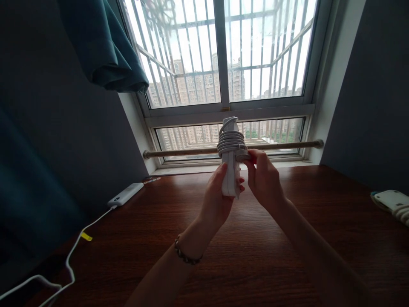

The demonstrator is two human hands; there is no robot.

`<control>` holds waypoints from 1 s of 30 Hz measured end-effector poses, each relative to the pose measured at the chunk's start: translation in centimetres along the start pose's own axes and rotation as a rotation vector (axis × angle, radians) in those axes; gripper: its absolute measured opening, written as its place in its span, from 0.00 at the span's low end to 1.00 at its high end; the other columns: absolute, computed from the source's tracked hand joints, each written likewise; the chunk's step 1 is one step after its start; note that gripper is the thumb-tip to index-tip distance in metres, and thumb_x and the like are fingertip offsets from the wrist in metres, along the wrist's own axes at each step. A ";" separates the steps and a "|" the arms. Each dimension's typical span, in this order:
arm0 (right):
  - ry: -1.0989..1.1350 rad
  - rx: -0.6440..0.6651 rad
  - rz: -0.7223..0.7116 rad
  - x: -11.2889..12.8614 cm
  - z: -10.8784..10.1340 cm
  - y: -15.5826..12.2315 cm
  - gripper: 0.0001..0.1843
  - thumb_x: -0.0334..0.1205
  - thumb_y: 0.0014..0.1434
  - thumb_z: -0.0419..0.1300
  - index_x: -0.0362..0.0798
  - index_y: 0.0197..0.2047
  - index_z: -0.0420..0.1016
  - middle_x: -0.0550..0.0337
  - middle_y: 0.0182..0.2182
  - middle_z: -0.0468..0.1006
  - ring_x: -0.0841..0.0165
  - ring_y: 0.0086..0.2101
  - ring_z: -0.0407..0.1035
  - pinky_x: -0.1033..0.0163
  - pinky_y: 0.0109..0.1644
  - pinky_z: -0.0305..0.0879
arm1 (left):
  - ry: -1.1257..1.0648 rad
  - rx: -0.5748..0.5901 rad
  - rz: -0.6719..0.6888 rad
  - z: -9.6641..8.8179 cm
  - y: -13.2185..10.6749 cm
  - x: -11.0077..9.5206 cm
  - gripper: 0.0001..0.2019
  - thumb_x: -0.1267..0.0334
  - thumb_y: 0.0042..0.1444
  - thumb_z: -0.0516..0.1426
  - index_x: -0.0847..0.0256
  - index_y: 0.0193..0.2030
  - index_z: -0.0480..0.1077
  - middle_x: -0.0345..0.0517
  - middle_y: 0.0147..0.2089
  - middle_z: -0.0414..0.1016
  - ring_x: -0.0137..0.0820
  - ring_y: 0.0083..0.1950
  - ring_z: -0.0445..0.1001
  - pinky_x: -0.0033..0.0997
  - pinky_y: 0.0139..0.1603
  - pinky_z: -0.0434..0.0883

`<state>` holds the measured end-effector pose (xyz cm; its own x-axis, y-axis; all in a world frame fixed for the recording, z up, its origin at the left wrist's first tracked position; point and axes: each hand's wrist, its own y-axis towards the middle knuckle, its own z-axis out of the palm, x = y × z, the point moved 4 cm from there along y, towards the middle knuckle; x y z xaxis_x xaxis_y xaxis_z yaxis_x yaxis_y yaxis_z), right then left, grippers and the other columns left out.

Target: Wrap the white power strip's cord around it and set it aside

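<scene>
A white power strip stands upright above the table, its cord wound several times around the upper half. Wrapped round the lower part of the strip is my left hand, with fingertips showing on the far side. My right hand pinches the plug at the cord's end, close against the strip's right side. The face of the strip turned away from me is hidden.
A white power bank with a cable lies on the brown wooden table at left. Another white device with coiled cord lies far right. Behind are a rail, a barred window and a blue curtain.
</scene>
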<state>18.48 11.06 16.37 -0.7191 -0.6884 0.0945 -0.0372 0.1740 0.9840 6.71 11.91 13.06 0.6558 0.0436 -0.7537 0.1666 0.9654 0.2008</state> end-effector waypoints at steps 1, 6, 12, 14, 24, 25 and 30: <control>0.047 0.021 0.020 -0.1 0.0 0.1 0.08 0.35 0.64 0.50 0.43 0.46 0.61 0.50 0.37 0.71 0.65 0.35 0.67 0.60 0.37 0.67 | 0.000 -0.003 -0.014 0.0 -0.1 -0.1 0.14 0.56 0.58 0.54 0.66 0.43 0.69 0.49 0.38 0.73 0.29 0.30 0.72 0.28 0.28 0.72; 0.385 0.157 0.133 -1.5 -0.4 0.6 0.12 0.35 0.56 0.61 0.45 0.41 0.61 0.59 0.33 0.70 0.71 0.31 0.68 0.67 0.33 0.68 | 0.072 0.038 -0.009 0.2 -0.1 -0.9 0.15 0.56 0.54 0.58 0.65 0.43 0.70 0.49 0.38 0.74 0.30 0.29 0.74 0.30 0.29 0.73; 0.262 0.037 0.179 -1.6 -0.9 0.7 0.11 0.34 0.54 0.62 0.45 0.35 0.61 0.62 0.30 0.70 0.73 0.27 0.66 0.68 0.29 0.66 | 0.166 0.098 0.054 0.4 0.1 -1.0 0.15 0.56 0.54 0.58 0.66 0.42 0.69 0.47 0.34 0.71 0.30 0.28 0.72 0.28 0.25 0.70; 0.243 0.009 0.223 -1.6 -1.0 0.7 0.11 0.33 0.53 0.62 0.45 0.36 0.62 0.62 0.30 0.71 0.72 0.27 0.67 0.68 0.29 0.67 | 0.183 0.120 0.065 0.5 0.0 -0.7 0.15 0.56 0.55 0.57 0.66 0.43 0.69 0.47 0.34 0.71 0.30 0.28 0.71 0.28 0.25 0.70; 0.255 0.018 0.317 -1.2 -0.9 0.7 0.20 0.35 0.51 0.63 0.46 0.47 0.63 0.58 0.40 0.70 0.73 0.28 0.67 0.67 0.30 0.69 | -0.220 0.025 -0.271 0.3 0.4 1.2 0.17 0.55 0.59 0.52 0.70 0.43 0.70 0.52 0.33 0.75 0.35 0.32 0.74 0.33 0.31 0.73; 0.283 0.029 0.325 -1.2 -0.8 0.7 0.22 0.38 0.51 0.63 0.45 0.48 0.61 0.56 0.43 0.69 0.73 0.29 0.68 0.66 0.31 0.70 | -0.273 0.016 -0.285 0.1 0.7 1.5 0.17 0.56 0.59 0.52 0.69 0.43 0.69 0.52 0.34 0.75 0.36 0.34 0.75 0.34 0.34 0.74; 0.232 0.208 0.628 -2.4 0.2 -0.6 0.35 0.53 0.49 0.64 0.38 0.52 0.60 0.45 0.46 0.67 0.64 0.34 0.69 0.59 0.34 0.69 | -0.295 -0.002 -0.161 -1.5 2.8 2.4 0.14 0.59 0.60 0.52 0.67 0.47 0.69 0.48 0.37 0.77 0.33 0.39 0.75 0.32 0.40 0.72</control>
<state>20.03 12.74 15.53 -0.4820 -0.5419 0.6885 0.1886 0.7033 0.6855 7.65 15.13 10.88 0.8060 -0.1851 -0.5623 0.2837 0.9545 0.0924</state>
